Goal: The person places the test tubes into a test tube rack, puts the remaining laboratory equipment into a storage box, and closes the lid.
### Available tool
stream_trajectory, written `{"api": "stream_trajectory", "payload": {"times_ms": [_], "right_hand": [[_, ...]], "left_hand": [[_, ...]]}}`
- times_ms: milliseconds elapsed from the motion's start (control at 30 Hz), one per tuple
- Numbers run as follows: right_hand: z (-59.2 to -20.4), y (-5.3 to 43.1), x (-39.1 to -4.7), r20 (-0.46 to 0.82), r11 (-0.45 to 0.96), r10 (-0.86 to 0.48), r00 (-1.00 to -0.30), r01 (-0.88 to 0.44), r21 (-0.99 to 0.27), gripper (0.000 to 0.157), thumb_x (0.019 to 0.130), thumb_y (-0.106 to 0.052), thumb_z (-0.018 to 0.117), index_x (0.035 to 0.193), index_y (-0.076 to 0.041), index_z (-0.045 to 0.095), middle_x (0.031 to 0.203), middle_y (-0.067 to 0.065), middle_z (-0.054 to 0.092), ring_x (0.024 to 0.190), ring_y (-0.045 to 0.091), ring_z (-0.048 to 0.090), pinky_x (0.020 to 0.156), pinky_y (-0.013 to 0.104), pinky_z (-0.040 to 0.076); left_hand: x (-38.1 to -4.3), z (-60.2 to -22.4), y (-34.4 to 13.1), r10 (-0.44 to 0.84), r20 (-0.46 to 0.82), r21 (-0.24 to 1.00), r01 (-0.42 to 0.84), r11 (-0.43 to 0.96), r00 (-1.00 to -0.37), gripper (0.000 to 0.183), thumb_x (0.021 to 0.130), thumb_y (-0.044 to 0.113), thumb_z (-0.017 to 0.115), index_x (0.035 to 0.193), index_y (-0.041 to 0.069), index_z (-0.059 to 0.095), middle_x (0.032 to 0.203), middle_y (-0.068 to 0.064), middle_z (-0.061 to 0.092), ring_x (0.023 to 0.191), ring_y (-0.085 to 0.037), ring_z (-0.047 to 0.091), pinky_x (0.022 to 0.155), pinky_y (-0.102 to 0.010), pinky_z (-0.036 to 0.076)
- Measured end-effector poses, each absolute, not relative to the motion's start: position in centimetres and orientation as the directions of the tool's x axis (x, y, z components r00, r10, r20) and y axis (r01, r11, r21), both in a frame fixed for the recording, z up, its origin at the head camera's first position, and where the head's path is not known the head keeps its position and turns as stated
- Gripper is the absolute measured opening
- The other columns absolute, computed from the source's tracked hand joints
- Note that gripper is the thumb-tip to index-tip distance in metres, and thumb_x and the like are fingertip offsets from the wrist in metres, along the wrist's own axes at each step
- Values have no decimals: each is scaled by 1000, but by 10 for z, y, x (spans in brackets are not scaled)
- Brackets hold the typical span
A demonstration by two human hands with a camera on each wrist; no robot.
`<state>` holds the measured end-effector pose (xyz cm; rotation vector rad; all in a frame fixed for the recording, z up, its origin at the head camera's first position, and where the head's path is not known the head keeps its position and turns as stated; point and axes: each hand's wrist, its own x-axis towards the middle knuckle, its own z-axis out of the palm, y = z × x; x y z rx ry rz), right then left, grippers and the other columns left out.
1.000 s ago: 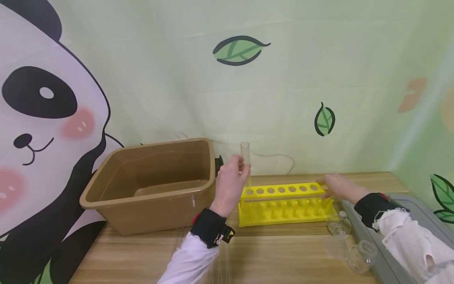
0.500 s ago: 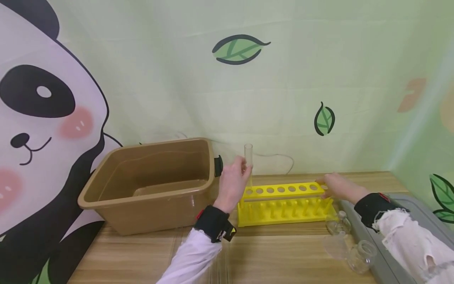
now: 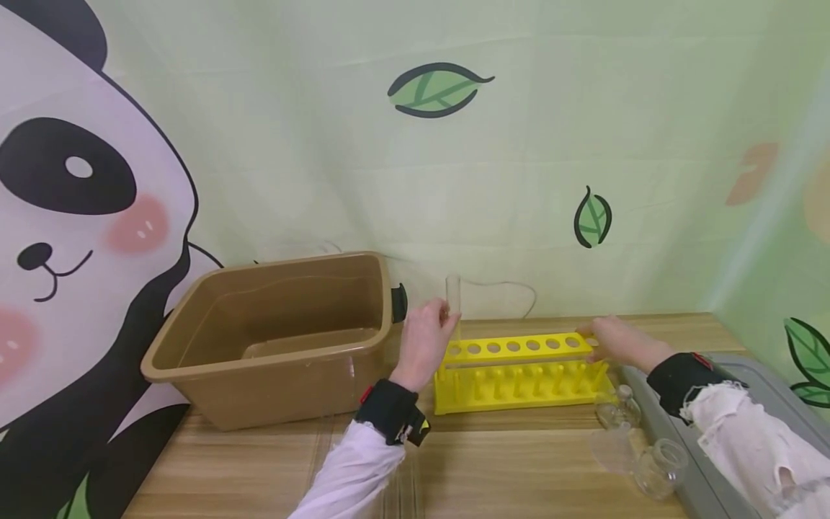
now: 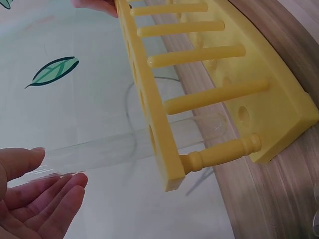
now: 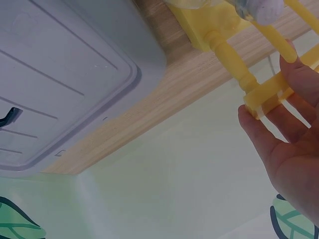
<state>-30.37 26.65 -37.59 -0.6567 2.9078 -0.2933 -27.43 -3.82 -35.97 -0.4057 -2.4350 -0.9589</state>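
My left hand [image 3: 424, 346] pinches a clear glass test tube [image 3: 453, 292] near its upper part, between thumb and fingers. The tube stands upright in the leftmost hole of a yellow test tube rack [image 3: 522, 357]. In the left wrist view, the tube's rounded bottom [image 4: 217, 124] is past the top plate and a short way above the base. At the rack's other end, my right hand [image 3: 619, 342] grips the top plate. The right wrist view shows its thumb [image 5: 301, 79] on one side of the plate and fingers on the other.
A brown plastic tub [image 3: 272, 382] stands left of the rack. At the right are a small stoppered glass bottle [image 3: 619, 409], a glass jar [image 3: 660, 468] and a grey lidded box [image 3: 772, 389]. Clear glass tubes [image 3: 402, 490] lie by my left forearm. A patterned curtain hangs behind.
The test tube has shifted slightly right, then sunk lower through the rack's end hole, with my left hand following down. My right hand stays on the rack.
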Motion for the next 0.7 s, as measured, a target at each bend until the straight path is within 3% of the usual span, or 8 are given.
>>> {"api": "stream_trajectory", "payload": {"times_ms": [267, 700], "right_hand": [[-376, 267, -304, -101, 887, -437, -894, -409, -216, 45, 70, -4, 75, 109, 13, 57, 103, 26, 58, 95, 40, 54, 78, 48, 43], [-375, 267, -305, -115, 891, -426, -897, -393, -229, 47, 71, -2, 74, 111, 13, 56, 106, 27, 56, 96, 41, 53, 79, 48, 43]], "left_hand": [[-276, -363, -37, 77, 463, 567, 362, 740, -883, 16, 84, 18, 66, 85, 2, 63, 68, -2, 53, 56, -14, 48, 49, -21, 41], [-275, -363, -34, 80, 415, 581, 331, 744, -906, 16, 83, 18, 67, 85, 3, 63, 68, -2, 53, 54, -13, 47, 48, -20, 40]]}}
